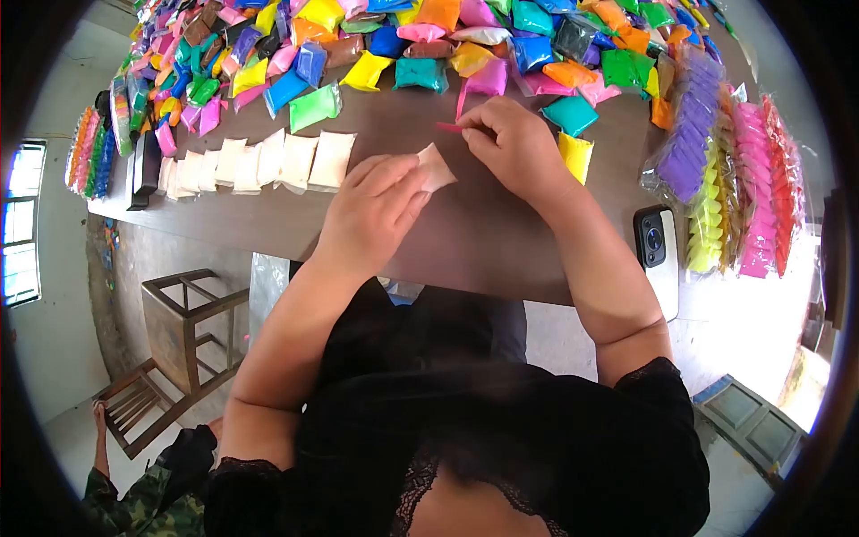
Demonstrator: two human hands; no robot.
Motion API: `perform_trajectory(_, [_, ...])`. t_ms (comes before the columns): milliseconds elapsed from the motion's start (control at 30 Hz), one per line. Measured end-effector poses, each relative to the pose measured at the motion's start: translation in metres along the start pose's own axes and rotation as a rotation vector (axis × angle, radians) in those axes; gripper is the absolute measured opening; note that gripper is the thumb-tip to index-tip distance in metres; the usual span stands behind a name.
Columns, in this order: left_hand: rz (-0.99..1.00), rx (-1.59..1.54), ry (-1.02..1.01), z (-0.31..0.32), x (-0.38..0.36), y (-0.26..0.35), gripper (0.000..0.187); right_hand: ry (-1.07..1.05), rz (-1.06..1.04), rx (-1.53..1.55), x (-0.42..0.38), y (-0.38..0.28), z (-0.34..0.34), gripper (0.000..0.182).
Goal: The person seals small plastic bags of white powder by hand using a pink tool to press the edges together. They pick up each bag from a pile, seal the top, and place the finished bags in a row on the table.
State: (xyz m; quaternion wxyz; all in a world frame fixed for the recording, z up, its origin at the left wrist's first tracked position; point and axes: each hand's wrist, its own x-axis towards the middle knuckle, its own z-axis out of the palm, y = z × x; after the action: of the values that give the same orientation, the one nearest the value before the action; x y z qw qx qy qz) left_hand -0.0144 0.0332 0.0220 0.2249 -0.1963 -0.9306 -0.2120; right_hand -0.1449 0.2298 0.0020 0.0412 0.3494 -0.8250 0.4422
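Note:
My left hand (376,201) is closed on a small cream-coloured packet (437,168), which pokes out past the fingertips just above the table. To its right, my right hand (510,143) is pinched on a thin pink strip (448,127) whose end shows at the fingertips. A row of similar cream packets (288,159) leans side by side along the table, left of my left hand. Beyond my right hand lies a teal packet (570,115), and a yellow packet (575,157) sits beside its wrist.
A big heap of colourful packets (416,76) covers the far side of the brown table (429,242). Bagged strips of purple packets (689,125) and pink packets (756,197) lie at right, near a phone (656,237). A wooden chair (183,340) and another person's camouflage clothing (161,492) appear lower left.

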Motion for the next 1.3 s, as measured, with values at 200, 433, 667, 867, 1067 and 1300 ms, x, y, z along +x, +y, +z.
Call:
perform_trajectory(200, [-0.076, 0.063, -0.004, 0.016, -0.012, 0.011, 0.037, -0.267, 0.155, 0.191, 0.002, -0.013, -0.015, 0.012])
perform_trajectory(433, [-0.137, 0.076, -0.055, 0.015, -0.011, 0.015, 0.040, -0.092, 0.039, -0.211, 0.006, -0.007, -0.008, 0.011])
perform_trajectory(667, [-0.131, 0.057, -0.038, 0.015, -0.012, 0.016, 0.039, -0.130, -0.077, -0.141, 0.003, -0.006, 0.007, 0.013])
perform_trajectory(867, [-0.130, 0.056, -0.023, 0.016, -0.012, 0.016, 0.037, -0.149, -0.154, -0.253, 0.003, -0.010, 0.010, 0.014])
perform_trajectory(1067, [-0.119, 0.059, -0.013, 0.015, -0.011, 0.016, 0.037, -0.129, -0.147, -0.123, 0.002, -0.012, 0.005, 0.015])
perform_trajectory(1300, [-0.119, 0.050, -0.019, 0.016, -0.011, 0.015, 0.039, -0.125, -0.122, -0.210, 0.001, -0.012, 0.013, 0.015])
